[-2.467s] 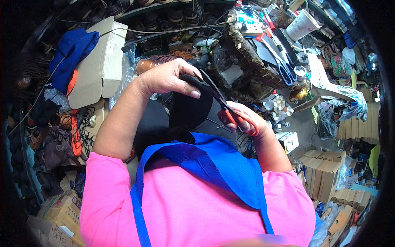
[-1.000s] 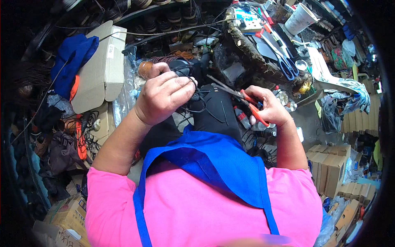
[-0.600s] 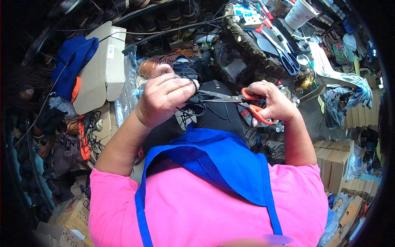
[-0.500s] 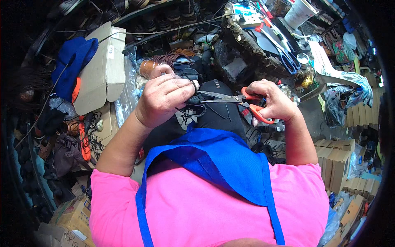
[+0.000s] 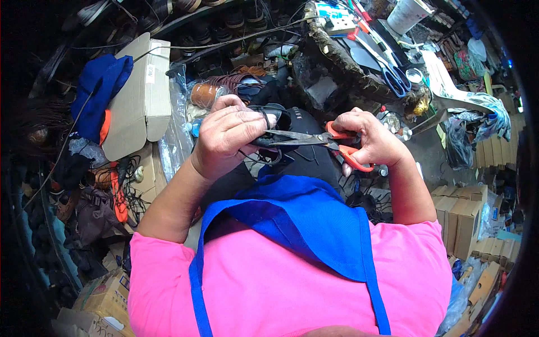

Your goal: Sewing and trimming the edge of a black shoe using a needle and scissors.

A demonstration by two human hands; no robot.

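Note:
My left hand [image 5: 231, 130] is closed, fingers pinched, on a thin black cord [image 5: 266, 159] that loops out above and below the fingertips. A dark, shoe-like item [image 5: 282, 115] sits right behind these fingertips, partly hidden by the hand; whether the hand grips it too I cannot tell. In my right hand [image 5: 373, 139] are scissors [image 5: 300, 139], thumb and fingers through the orange handles. The scissor blades are parted slightly and point left, their tips beside the left fingertips. Below both hands, a blue apron [image 5: 297, 219] covers my lap.
At the back right stands a cluttered worktop [image 5: 331, 53] with blue-handled scissors [image 5: 395, 81] and a white bucket [image 5: 409, 16]. A flattened cardboard box [image 5: 132, 95] and a blue cloth [image 5: 101, 84] lie left. Orange-brown thread spool [image 5: 206, 94] is beyond my left hand. Stacked cardboard [image 5: 457, 219] is at right.
My left hand has shifted slightly right and down, and more of the dark item behind its fingertips shows. The scissors remain in my right hand, their blades still slightly parted near the left fingers.

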